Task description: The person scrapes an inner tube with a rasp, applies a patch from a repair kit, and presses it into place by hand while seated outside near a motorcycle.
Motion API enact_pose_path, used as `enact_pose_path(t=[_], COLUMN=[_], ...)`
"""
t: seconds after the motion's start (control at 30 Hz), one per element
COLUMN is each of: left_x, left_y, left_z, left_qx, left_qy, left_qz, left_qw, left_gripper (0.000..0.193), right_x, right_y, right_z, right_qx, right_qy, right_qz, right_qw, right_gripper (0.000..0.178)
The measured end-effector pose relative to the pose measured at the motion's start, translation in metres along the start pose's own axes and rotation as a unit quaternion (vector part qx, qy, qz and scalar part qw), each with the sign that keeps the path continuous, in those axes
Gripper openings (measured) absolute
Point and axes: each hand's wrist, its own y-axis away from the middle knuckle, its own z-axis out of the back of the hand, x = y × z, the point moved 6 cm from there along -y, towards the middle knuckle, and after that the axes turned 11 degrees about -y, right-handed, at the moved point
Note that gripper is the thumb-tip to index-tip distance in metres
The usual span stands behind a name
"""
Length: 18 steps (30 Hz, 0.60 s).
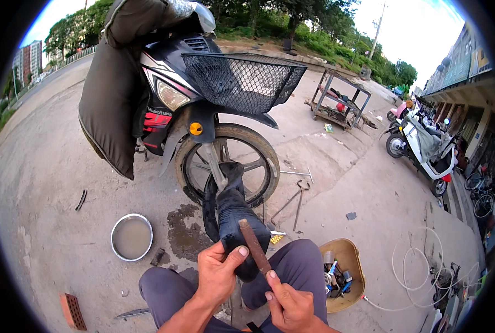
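Right hand (290,304) is gripping a rusty file (255,247) over the tube (232,210); left hand (218,272) is pinching the tube, thumb uppermost, near the wheel (252,166). Even filing is probably calling for a flat, supported surface and light strokes.

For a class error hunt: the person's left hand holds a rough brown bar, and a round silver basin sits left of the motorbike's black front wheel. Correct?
Not quite: the head view shows the right hand holding the rough brown bar; the left hand grips the black rubber tube. The rest stands.
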Motion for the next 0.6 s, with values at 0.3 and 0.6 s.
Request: enact_pose_path(t=[0.3, 0.6], left_x=[0.003, -0.003], left_y=[0.004, 0.004], left_z=[0.004, 0.002], left_qx=[-0.012, -0.031], left_qy=[-0.040, 0.001], left_qz=[-0.010, -0.008], left_qw=[0.999, 0.999], left_gripper=[0.017, 0.016], right_x=[0.006, 0.002], right_y=[0.004, -0.005], right_z=[-0.002, -0.010], right_qx=[-0.008, 0.011], right_qy=[0.037, 0.086], right_qz=[0.005, 0.027], right_qw=[0.999, 0.996], right_gripper=[0.051, 0.062])
